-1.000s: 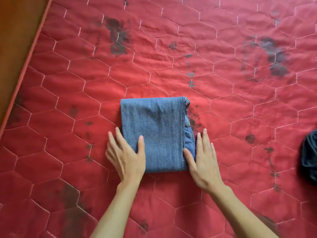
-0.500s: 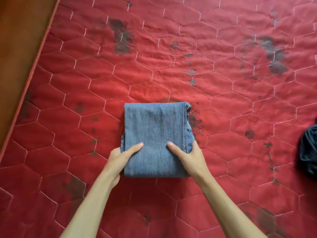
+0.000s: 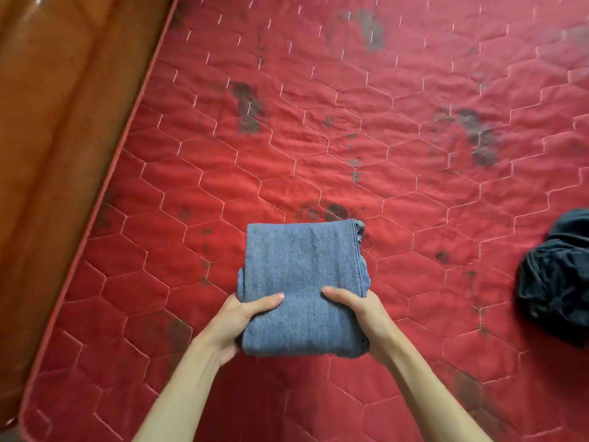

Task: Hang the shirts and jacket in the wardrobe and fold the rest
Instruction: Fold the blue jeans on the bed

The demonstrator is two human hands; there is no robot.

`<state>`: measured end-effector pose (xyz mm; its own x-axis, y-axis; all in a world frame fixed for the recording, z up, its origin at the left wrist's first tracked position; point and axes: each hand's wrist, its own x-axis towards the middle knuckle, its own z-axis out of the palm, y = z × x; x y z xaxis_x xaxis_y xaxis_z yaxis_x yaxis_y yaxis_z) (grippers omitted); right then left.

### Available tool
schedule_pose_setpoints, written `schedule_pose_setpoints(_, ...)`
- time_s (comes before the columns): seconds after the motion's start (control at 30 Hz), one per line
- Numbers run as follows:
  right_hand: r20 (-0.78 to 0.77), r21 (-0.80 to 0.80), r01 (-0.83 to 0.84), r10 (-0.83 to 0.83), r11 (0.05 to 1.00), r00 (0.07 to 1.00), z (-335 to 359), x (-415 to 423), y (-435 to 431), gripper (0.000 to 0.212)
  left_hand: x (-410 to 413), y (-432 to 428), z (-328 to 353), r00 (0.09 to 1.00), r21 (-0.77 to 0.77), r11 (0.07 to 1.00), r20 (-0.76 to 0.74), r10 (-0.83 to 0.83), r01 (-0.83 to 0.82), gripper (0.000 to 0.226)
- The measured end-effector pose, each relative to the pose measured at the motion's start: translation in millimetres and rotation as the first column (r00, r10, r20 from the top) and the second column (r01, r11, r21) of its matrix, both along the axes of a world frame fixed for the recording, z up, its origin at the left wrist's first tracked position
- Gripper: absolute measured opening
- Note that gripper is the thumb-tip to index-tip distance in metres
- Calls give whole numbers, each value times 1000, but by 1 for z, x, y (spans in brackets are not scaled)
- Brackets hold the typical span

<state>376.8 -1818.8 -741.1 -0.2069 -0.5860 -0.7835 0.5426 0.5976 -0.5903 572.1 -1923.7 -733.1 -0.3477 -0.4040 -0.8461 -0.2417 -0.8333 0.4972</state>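
Gripping anything, the two hands?

Both hold the folded jeans [image 3: 302, 282]. The left hand [image 3: 237, 317] has its thumb laid on top near the left edge, with its fingers tucked under. The right hand [image 3: 360, 314] mirrors it on the right edge.

Where does the bundle sit?

Low in the middle of the view, over the red quilted mattress [image 3: 366, 138]. Whether it rests on the mattress or is raised off it, I cannot tell.

Anything else about?

A crumpled dark garment [image 3: 557, 275] lies on the mattress well to the right, apart from the jeans. A brown wooden bed frame [image 3: 63, 138] runs along the mattress's left edge.
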Motion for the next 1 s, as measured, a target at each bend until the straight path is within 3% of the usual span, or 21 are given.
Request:
schedule_pose_setpoints(0.13,25,-75,9,-7,997,1000,65,-2,-9,44,2,-7,66,999,-69,998,-47,2,-6,46)
schedule_pose_setpoints(0.27,-11,-157,-5,3,988,1000,145,-5,-18,45,3,-13,148,998,-119,993,-65,-2,-6,66)
schedule_pose_setpoints(0.47,-69,-281,-2,-18,960,997,270,-7,-18,50,4,-23,282,986,-114,993,-165,-4,-15,42)
schedule_pose_setpoints(0.63,-117,-358,-6,-38,934,992,359,4,-4,53,9,-18,379,973,-265,964,-220,-70,9,33)
schedule_pose_setpoints(0.8,-114,-431,-26,-26,902,993,439,11,20,53,21,6,447,963,-477,878,-250,-97,-35,28)
schedule_pose_setpoints(0.9,-70,-475,-47,15,879,997,482,12,34,54,31,20,477,941,-544,836,-314,-122,-73,38)
schedule_pose_setpoints(1.0,-120,-513,-93,36,853,992,519,18,44,52,41,28,506,929,-573,815,-340,-144,-83,74)
